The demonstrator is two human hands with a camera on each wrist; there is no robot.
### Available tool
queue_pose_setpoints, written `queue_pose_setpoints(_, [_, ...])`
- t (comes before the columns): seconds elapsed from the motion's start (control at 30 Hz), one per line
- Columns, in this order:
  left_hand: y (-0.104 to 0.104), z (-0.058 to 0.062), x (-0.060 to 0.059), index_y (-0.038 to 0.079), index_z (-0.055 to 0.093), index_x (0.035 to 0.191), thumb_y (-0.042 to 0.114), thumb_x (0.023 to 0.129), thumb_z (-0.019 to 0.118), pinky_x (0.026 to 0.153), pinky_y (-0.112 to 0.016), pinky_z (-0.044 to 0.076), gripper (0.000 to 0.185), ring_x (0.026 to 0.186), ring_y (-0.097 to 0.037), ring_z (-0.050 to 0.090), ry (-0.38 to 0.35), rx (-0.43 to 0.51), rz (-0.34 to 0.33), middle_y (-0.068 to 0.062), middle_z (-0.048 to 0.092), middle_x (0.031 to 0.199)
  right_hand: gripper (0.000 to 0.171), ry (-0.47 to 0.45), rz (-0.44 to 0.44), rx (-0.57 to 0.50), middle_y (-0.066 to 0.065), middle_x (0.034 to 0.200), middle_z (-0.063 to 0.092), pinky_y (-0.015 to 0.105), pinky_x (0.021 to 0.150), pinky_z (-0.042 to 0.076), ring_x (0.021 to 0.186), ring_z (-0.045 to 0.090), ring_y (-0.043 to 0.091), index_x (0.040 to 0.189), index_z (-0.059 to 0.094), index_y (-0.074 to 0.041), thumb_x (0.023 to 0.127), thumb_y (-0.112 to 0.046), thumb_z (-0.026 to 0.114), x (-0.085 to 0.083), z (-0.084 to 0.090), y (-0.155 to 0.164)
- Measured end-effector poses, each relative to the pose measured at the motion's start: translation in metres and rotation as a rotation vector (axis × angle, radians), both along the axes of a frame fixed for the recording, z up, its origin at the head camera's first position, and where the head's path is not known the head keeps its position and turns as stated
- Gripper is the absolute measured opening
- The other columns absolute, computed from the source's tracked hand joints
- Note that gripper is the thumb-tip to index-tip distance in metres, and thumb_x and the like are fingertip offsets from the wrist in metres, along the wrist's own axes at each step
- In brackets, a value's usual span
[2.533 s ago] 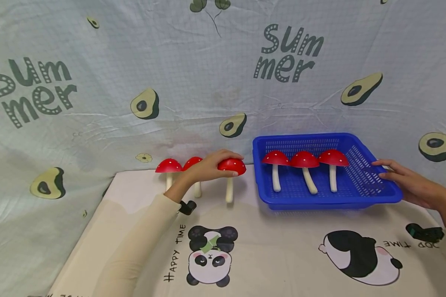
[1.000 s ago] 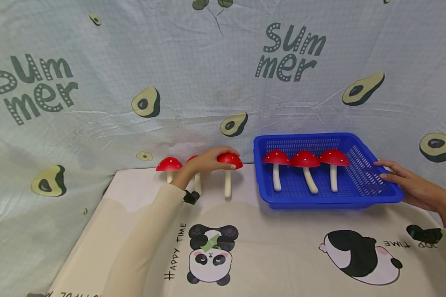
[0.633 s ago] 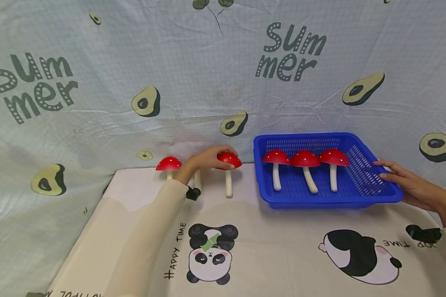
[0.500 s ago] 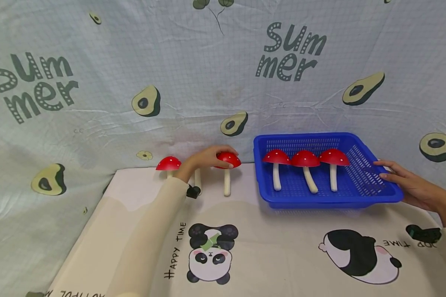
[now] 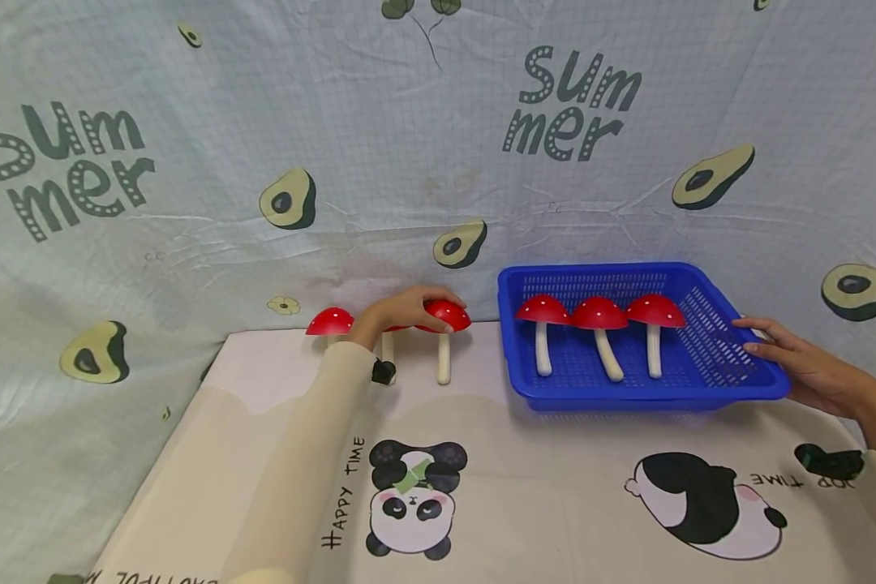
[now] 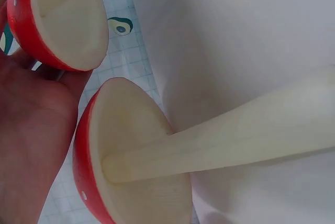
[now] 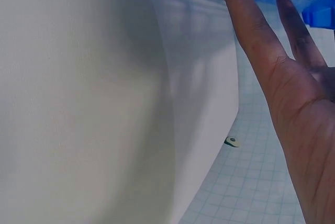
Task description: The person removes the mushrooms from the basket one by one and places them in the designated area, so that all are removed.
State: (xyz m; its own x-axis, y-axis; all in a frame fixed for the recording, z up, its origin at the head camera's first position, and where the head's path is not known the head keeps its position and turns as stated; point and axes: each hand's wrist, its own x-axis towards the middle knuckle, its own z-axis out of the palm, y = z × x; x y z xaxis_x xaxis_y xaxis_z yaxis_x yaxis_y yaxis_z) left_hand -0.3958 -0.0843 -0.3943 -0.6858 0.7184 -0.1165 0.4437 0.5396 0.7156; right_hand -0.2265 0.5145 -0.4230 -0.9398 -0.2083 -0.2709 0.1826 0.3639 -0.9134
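Note:
My left hand [image 5: 401, 312] grips a toy mushroom [image 5: 444, 357] by its red, white-dotted cap; its pale stem points toward me. In the left wrist view, the held mushroom's cap [image 6: 73, 25] rests against my fingers. A second mushroom [image 5: 388, 349] lies just left of it, partly hidden behind the hand. Farther left, a third mushroom [image 5: 330, 321] has its stem mostly covered by the wrist and sleeve. My right hand [image 5: 810, 365] holds the right rim of a blue plastic basket [image 5: 628, 397], thumb and a finger at its edge.
Three like mushrooms [image 5: 600, 313] lie side by side within the basket, toward its left. A printed cloth wall [image 5: 380, 162] rises directly behind the table [image 5: 540, 487]. Black wrist devices [image 5: 828, 462] sit at both cuffs.
The left hand has shifted the held mushroom slightly left and back, bringing it closer to the middle one. The right hand and basket stay nearly in place.

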Motion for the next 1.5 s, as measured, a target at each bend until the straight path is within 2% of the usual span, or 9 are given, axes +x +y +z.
queue_pose_setpoints(0.17, [0.003,0.004,-0.003,0.028,0.062,0.137,0.029,0.088,0.079,0.101,-0.042,0.05,0.052,0.128,-0.027,0.048,-0.007,-0.092,0.025,-0.004,0.055,0.137,0.046,-0.001,-0.003,0.004,-0.006,0.132,0.029,0.049,0.083,0.06,0.1,0.065,0.011,0.15,0.023,-0.05,0.112,-0.027,0.034,0.0,0.0,0.0])
queue_pose_setpoints(0.3, [0.008,0.007,-0.004,0.032,0.062,0.134,0.033,0.086,0.081,0.1,-0.041,0.051,0.051,0.127,-0.026,0.049,0.009,-0.153,0.032,-0.003,0.057,0.134,0.045,-0.002,-0.01,0.0,-0.009,0.13,0.031,0.049,0.083,0.06,0.099,0.065,0.01,0.149,0.024,-0.051,0.112,-0.026,0.034,0.0,0.001,0.0])
queue_pose_setpoints(0.43, [0.012,0.007,-0.004,0.032,0.064,0.128,0.032,0.085,0.083,0.095,-0.038,0.054,0.047,0.124,-0.024,0.051,0.008,-0.181,0.035,-0.002,0.059,0.13,0.046,-0.006,-0.006,-0.018,-0.012,0.127,0.033,0.048,0.083,0.06,0.1,0.066,0.011,0.15,0.024,-0.05,0.113,-0.026,0.034,0.001,0.001,0.0])
queue_pose_setpoints(0.6, [0.015,0.007,-0.003,0.028,0.064,0.123,0.025,0.084,0.083,0.091,-0.037,0.056,0.044,0.123,-0.025,0.051,-0.005,-0.199,0.037,-0.003,0.059,0.127,0.047,-0.003,-0.004,-0.017,-0.009,0.13,0.03,0.048,0.083,0.061,0.1,0.066,0.01,0.151,0.022,-0.05,0.113,-0.026,0.034,0.0,0.001,0.0])
queue_pose_setpoints(0.73, [0.017,0.01,-0.002,0.027,0.063,0.123,0.024,0.084,0.083,0.09,-0.037,0.056,0.044,0.123,-0.026,0.051,-0.017,-0.214,0.042,-0.004,0.058,0.128,0.047,0.001,-0.01,-0.002,-0.005,0.133,0.028,0.049,0.083,0.06,0.1,0.065,0.01,0.151,0.022,-0.051,0.112,-0.027,0.034,-0.001,0.001,0.0])
queue_pose_setpoints(0.87, [0.018,0.01,-0.002,0.028,0.062,0.124,0.024,0.084,0.083,0.089,-0.037,0.057,0.046,0.123,-0.026,0.051,-0.018,-0.217,0.05,-0.004,0.058,0.128,0.046,0.002,-0.014,-0.001,-0.008,0.131,0.031,0.048,0.083,0.061,0.099,0.065,0.01,0.15,0.023,-0.051,0.112,-0.027,0.034,-0.001,0.001,0.0])
queue_pose_setpoints(1.07, [0.014,0.004,-0.004,0.027,0.063,0.124,0.023,0.084,0.084,0.091,-0.037,0.056,0.045,0.124,-0.025,0.05,0.012,-0.238,0.044,-0.003,0.058,0.129,0.047,-0.004,-0.012,-0.023,-0.01,0.13,0.031,0.05,0.083,0.06,0.1,0.065,0.011,0.151,0.023,-0.049,0.112,-0.026,0.035,0.0,0.0,-0.002])
queue_pose_setpoints(1.3, [0.014,0.003,-0.005,0.026,0.062,0.128,0.023,0.085,0.083,0.096,-0.04,0.054,0.048,0.127,-0.026,0.049,0.022,-0.249,0.036,-0.005,0.057,0.132,0.047,-0.004,-0.013,-0.013,-0.011,0.13,0.031,0.049,0.083,0.06,0.1,0.065,0.01,0.151,0.023,-0.051,0.112,-0.027,0.034,0.0,-0.001,-0.001])
queue_pose_setpoints(1.5, [0.014,0.003,-0.006,0.024,0.06,0.134,0.024,0.086,0.082,0.1,-0.041,0.051,0.052,0.129,-0.027,0.048,0.008,-0.273,0.039,-0.006,0.056,0.134,0.046,-0.004,-0.005,-0.013,-0.013,0.126,0.035,0.046,0.083,0.061,0.1,0.066,0.01,0.151,0.023,-0.049,0.113,-0.026,0.033,0.001,0.0,0.001])
